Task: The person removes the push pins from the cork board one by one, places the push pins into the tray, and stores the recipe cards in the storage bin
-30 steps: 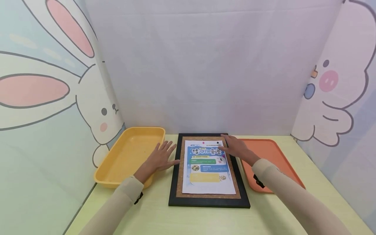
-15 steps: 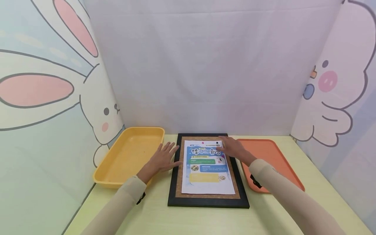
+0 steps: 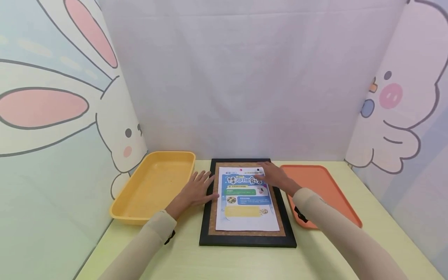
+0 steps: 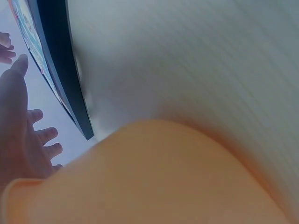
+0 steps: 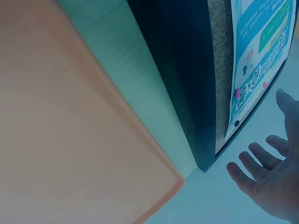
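Observation:
A printed poster sheet (image 3: 245, 223) with a blue heading lies on a cork board (image 3: 214, 186) in a black frame (image 3: 247, 241). One pink push pin (image 3: 241, 170) and one black push pin (image 3: 258, 169) show along its top edge; the right wrist view shows another pink push pin (image 5: 237, 93) farther down the sheet. My left hand (image 3: 194, 190), fingers spread, is over the frame's left side, thumb toward the sheet. At the upper right corner, my right hand (image 3: 276, 177) reaches over the frame, fingers extended and partly covering the sheet. Both hands hold nothing.
A deep yellow tray (image 3: 154, 186) stands left of the board, under the left forearm. To the right lies a shallow orange tray (image 3: 325, 190), partly beneath the right forearm. A pale curtain (image 3: 241, 97) rises behind the table, with cartoon-printed panels at both sides.
My left hand has drifted slightly right, its thumb now overlapping the sheet's left edge in the head view. My right hand has shifted slightly left. Poster and pins look the same.

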`<state>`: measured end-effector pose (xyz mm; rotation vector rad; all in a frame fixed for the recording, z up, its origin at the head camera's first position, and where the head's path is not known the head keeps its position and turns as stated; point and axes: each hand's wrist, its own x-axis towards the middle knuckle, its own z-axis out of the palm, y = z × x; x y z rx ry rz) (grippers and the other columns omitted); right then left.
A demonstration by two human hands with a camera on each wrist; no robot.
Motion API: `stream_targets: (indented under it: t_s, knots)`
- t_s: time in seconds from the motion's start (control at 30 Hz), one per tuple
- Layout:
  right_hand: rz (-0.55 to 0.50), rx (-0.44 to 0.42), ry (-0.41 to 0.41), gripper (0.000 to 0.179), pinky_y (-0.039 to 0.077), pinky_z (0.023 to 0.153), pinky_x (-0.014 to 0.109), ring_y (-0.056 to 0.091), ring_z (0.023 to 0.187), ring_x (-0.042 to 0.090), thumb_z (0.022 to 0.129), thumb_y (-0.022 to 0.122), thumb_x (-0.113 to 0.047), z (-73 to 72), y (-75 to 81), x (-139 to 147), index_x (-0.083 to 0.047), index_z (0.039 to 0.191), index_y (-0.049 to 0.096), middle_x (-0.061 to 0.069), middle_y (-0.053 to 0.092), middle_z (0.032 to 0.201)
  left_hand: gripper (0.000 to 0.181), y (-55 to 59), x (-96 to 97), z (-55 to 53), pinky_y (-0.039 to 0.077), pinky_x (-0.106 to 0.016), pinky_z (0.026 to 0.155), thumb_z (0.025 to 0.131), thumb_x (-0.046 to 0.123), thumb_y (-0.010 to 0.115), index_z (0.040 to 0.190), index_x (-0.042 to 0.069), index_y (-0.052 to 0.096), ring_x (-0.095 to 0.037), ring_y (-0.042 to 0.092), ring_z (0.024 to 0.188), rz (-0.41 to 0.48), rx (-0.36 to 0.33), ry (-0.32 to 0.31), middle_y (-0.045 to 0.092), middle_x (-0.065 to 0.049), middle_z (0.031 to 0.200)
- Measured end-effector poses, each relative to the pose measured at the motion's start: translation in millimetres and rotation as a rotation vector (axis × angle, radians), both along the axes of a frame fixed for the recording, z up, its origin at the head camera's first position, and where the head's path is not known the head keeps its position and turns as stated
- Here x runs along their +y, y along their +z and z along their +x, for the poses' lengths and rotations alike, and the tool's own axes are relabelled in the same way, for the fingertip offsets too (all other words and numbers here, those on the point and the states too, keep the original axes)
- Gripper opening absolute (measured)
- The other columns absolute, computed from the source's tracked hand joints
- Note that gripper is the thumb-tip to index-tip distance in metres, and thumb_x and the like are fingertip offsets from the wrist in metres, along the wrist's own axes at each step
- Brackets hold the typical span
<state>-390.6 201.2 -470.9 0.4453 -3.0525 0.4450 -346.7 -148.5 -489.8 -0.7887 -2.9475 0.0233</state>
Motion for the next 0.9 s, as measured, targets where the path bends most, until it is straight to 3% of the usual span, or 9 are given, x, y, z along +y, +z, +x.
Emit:
stream_targets:
  t_s: [0.3, 0.5, 0.73, 0.9]
  knots:
    - [-0.014, 0.001, 0.02, 0.074, 0.045, 0.106, 0.064, 0.047, 0.139, 0.044, 0.099, 0.068, -0.049, -6.0, -7.8, -8.2, -0.009, 0.157, 0.046, 0.024, 0.048, 0.154, 0.086, -8.1, 4.3, -2.4, 0.015, -0.056, 0.127, 0.097, 0.073, 0.05, 0.159, 0.012, 0.044, -0.037, 0.027, 0.155, 0.02, -0.006, -0.032, 0.036, -0.014, 0.166]
    - [-0.051, -0.019, 0.036, 0.07, 0.045, 0.107, 0.063, 0.048, 0.139, 0.042, 0.099, 0.071, -0.045, -9.8, -9.8, -20.4, -0.008, 0.154, 0.049, 0.022, 0.05, 0.152, 0.088, -12.8, 7.1, -4.4, 0.015, -0.054, 0.127, 0.097, 0.074, 0.047, 0.159, 0.012, 0.043, -0.036, 0.027, 0.155, -0.001, -0.02, -0.022, 0.036, -0.013, 0.166]
    - [-0.032, 0.007, 0.053, 0.068, 0.053, 0.095, 0.053, 0.061, 0.117, 0.034, 0.099, 0.072, -0.043, -9.6, -8.6, -30.1, -0.008, 0.153, 0.051, 0.019, 0.059, 0.139, 0.09, -14.0, 9.8, -0.2, 0.017, -0.055, 0.126, 0.098, 0.073, 0.049, 0.161, 0.009, 0.039, -0.037, 0.028, 0.155, 0.019, -0.033, -0.04, 0.036, -0.013, 0.166]
    - [-0.051, -0.014, 0.049, 0.066, 0.053, 0.09, 0.049, 0.059, 0.11, 0.032, 0.099, 0.072, -0.041, -10.1, -8.1, -29.5, -0.009, 0.153, 0.052, 0.019, 0.06, 0.137, 0.091, -17.6, 11.6, 0.4, 0.018, -0.055, 0.126, 0.098, 0.073, 0.048, 0.161, 0.008, 0.038, -0.036, 0.028, 0.155, 0.034, -0.039, -0.043, 0.037, -0.011, 0.166]
